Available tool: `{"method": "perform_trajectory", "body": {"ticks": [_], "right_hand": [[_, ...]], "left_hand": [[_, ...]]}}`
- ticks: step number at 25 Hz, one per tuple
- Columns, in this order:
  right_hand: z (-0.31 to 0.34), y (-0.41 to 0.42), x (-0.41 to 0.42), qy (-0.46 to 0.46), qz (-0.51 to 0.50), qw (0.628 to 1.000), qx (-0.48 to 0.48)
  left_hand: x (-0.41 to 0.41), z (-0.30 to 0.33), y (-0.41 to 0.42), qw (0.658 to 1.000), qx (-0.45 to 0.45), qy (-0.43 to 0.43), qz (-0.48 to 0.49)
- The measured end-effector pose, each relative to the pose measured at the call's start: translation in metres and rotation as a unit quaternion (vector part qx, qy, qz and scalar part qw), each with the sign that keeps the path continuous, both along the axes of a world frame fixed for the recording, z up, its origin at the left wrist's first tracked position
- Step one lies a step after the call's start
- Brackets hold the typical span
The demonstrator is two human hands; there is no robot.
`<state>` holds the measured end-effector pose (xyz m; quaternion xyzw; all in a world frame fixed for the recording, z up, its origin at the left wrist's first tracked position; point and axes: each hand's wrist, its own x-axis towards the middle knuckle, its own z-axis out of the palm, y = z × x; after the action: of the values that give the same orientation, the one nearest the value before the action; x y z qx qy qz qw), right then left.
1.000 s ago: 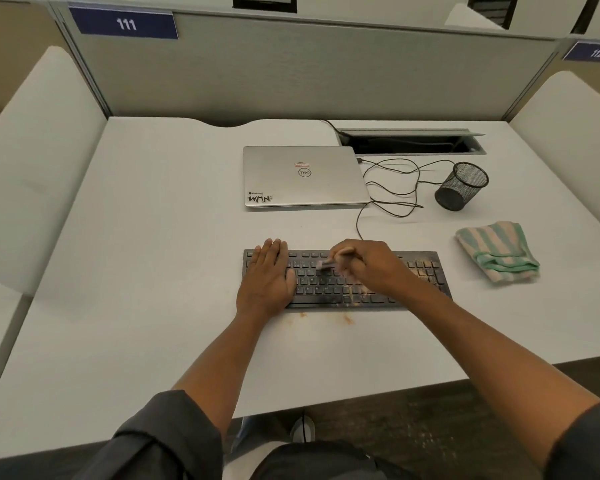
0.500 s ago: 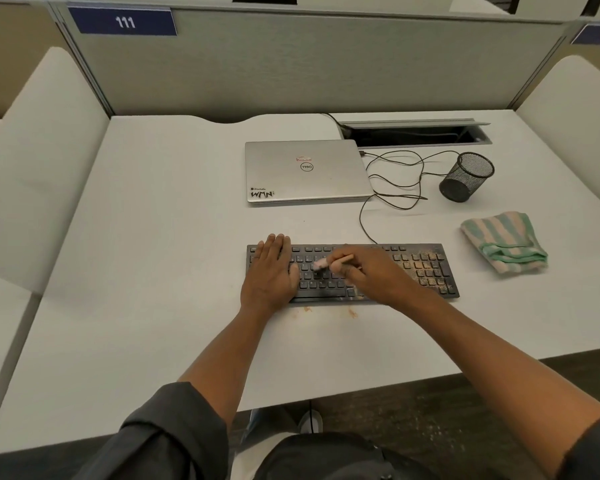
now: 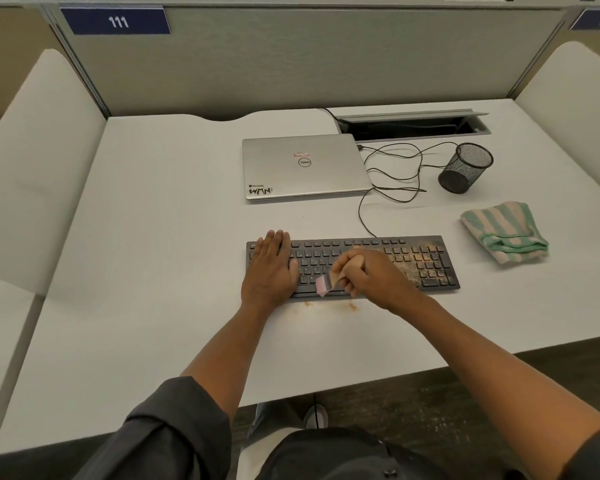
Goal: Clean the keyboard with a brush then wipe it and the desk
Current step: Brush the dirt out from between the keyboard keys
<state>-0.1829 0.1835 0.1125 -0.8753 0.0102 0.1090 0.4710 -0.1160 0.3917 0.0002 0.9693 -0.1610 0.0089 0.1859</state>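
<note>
1. Black keyboard lies on the white desk, centre of the frame, slightly right. Brown crumbs cover its right end; two small brown smudges sit on the desk just below its front edge.
2. Left hand lies flat on the keyboard's left end, fingers straight and close together, palm down.
3. Right hand is curled into a loose fist around a small brush. The pale wooden handle is pinched between thumb and fingers; the pinkish bristles point lower left and touch the keys near the front row.
4. Striped green-and-pink cloth lies folded on the desk, right of the keyboard, apart from it.
5. Closed silver laptop sits above the keyboard; loose black cable just right of it.
6. Black mesh cup is tipped on its side, upper right.
</note>
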Motion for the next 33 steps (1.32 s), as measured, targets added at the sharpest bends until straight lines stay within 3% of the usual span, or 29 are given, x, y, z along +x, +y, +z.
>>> {"method": "perform_trajectory", "body": {"ticks": [6,10,12,15,17,20,21,27,31,33], "right_hand": [[0.009,-0.012,0.010,-0.045,-0.031,0.976,-0.211],[0.005,-0.003,0.010,0.040,-0.110,0.993,-0.006],[0.002,-0.001,0.009,0.045,-0.107,0.991,-0.070],[0.005,-0.013,0.009,-0.004,-0.101,0.964,-0.244],[0.006,-0.021,0.008,0.000,-0.122,0.973,-0.198],[0.005,-0.012,0.000,0.043,-0.167,0.985,-0.002],[0.002,-0.008,-0.004,0.047,-0.170,0.984,0.021],[-0.010,-0.012,-0.017,-0.038,-0.257,0.961,-0.095],[-0.007,0.007,-0.027,0.016,-0.264,0.961,0.087],[-0.012,0.017,-0.033,0.038,-0.263,0.958,0.112]], "left_hand": [[0.000,0.001,0.000,1.000,0.002,0.008,0.002],[0.000,0.002,0.000,1.000,0.008,0.007,0.001],[0.001,0.002,-0.001,1.000,0.008,0.010,0.001],[0.000,0.002,-0.001,1.000,0.009,0.013,0.001],[0.001,0.002,-0.001,1.000,0.011,0.011,0.001],[0.001,0.001,-0.001,1.000,0.009,0.007,0.000],[0.000,0.001,-0.001,1.000,0.008,0.006,0.001],[0.003,-0.002,0.000,1.000,0.021,0.022,-0.003],[0.005,-0.003,0.001,1.000,0.019,0.020,-0.004],[0.006,-0.004,0.002,1.000,0.018,0.021,-0.005]]}}
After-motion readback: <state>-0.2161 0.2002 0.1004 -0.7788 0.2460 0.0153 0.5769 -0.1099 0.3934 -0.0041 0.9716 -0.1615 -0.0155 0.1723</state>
